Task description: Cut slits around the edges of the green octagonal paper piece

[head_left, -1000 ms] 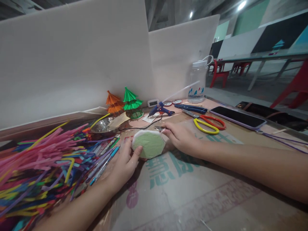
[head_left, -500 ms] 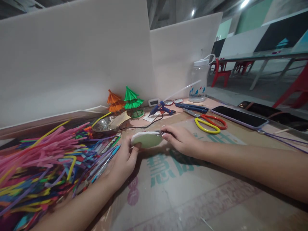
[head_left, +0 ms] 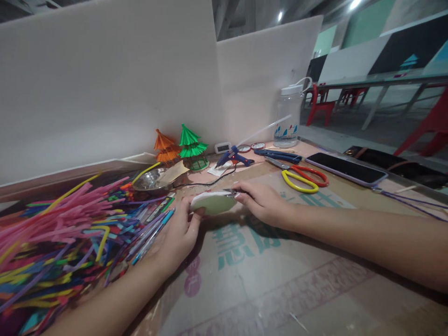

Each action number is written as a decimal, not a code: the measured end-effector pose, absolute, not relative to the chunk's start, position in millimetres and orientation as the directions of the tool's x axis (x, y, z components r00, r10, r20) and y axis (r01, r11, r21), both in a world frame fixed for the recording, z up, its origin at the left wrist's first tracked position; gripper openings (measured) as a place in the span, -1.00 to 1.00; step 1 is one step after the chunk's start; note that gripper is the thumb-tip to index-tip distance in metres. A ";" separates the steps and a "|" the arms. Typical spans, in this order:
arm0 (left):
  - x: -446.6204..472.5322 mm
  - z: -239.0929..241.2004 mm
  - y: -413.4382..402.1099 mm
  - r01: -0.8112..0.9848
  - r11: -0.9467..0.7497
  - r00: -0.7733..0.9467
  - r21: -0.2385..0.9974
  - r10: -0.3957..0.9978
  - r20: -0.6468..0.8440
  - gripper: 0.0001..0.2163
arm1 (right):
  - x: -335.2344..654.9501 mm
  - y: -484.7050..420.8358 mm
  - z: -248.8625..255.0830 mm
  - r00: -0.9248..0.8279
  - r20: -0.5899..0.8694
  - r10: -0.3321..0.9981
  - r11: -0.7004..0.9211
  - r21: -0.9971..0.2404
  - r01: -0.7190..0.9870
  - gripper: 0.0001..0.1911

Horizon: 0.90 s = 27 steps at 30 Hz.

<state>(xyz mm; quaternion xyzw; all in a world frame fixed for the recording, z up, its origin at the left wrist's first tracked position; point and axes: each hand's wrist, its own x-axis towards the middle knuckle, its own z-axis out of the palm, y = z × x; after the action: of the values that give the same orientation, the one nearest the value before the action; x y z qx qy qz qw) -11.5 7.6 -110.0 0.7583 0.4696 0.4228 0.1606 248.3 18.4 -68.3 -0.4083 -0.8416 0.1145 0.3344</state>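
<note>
Where a second ago the green foam disc (head_left: 212,204) faced up, now tipped nearly edge-on just before the glue gun (head_left: 234,158), pinched between left hand (head_left: 177,238) and right hand (head_left: 264,203), small metal snips at its rim.

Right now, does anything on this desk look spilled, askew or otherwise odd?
Pipe cleaners sprawl in a loose heap at the left, over some pens. The glue gun shows a red light while unattended. Nothing looks damaged.

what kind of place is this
Probably a craft workstation in a large hall: a heap of coloured pipe cleaners, a glue gun and scissors lie on a cardboard-covered table behind white partition boards.
</note>
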 end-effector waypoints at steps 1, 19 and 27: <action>-11.2 -109.4 7.2 0.582 -0.509 0.208 0.635 0.848 0.488 -0.78 | 248.1 18.1 -68.0 -0.446 0.467 0.764 0.641 -0.463 0.613 -0.68; -13.7 -111.7 8.1 0.552 -0.482 0.180 0.680 0.865 0.468 -0.78 | 250.2 19.1 -67.3 -0.456 0.448 0.769 0.634 -0.447 0.631 -0.70; -11.2 -110.0 7.8 0.544 -0.483 0.174 0.685 0.864 0.472 -0.79 | 249.7 19.1 -67.0 -0.460 0.453 0.764 0.643 -0.472 0.603 -0.68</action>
<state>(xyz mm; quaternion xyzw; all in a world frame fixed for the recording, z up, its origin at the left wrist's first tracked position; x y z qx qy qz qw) -11.2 7.8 -110.0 0.7436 0.4737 0.4345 0.1841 249.7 19.1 -67.0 -0.4042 -0.8456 0.1228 0.3264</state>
